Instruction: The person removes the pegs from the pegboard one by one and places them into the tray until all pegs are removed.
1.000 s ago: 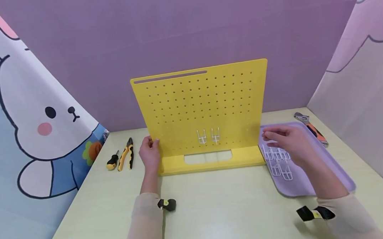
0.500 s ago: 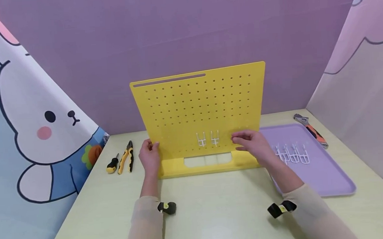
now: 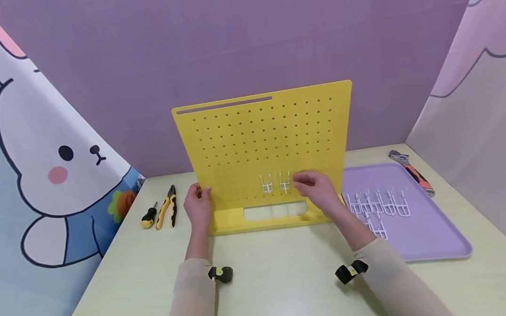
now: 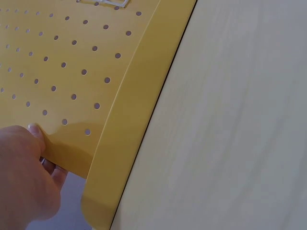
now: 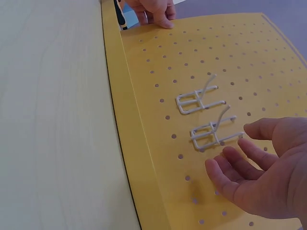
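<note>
A yellow pegboard [image 3: 260, 139] stands upright on its yellow base. My left hand [image 3: 198, 207] grips its left edge, thumb on the front and fingers behind, as the left wrist view also shows. Two white wire hooks sit side by side low on the board: the left hook [image 3: 267, 184] and the right hook [image 3: 284, 182]. My right hand [image 3: 318, 189] is just right of the right hook. In the right wrist view, its thumb and loosely bent fingers [image 5: 223, 175] surround nothing; the thumb tip is close to the hook's prong end, and whether it touches is unclear.
A purple tray [image 3: 426, 230] at the right bears several more white wire hooks [image 3: 375, 207]. Beyond it lies an orange-handled adjustable wrench [image 3: 411, 170]. Pliers [image 3: 167, 206] and a short screwdriver [image 3: 149, 216] lie left of the board. A purple wall backs the table.
My right hand has moved left, from above the tray to beside the right hook on the board. My left hand keeps its grip on the board's edge.
</note>
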Available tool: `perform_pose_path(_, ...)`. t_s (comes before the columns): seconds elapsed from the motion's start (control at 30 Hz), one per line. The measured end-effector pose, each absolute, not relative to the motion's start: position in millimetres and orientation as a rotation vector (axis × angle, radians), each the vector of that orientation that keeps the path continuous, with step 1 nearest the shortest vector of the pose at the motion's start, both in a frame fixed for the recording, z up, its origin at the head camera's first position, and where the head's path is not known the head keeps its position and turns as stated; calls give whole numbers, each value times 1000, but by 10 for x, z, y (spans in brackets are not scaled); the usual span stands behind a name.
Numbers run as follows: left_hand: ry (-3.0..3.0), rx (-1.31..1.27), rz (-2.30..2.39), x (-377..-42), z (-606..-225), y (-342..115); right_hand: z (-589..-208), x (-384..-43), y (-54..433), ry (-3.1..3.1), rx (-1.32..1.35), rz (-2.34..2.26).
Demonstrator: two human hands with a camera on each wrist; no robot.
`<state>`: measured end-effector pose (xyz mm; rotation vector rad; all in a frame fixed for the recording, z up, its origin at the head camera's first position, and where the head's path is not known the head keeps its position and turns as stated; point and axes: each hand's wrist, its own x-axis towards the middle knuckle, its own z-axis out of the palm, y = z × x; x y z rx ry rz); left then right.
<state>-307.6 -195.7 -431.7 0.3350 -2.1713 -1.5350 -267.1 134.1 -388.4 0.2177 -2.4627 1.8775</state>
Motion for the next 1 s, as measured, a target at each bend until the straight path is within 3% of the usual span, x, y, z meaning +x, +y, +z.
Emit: perform_pose_path(1.0,-2175,367,-1527,-3079,-4303,-1950,-4122,-2840,992,-2310,155,1795)
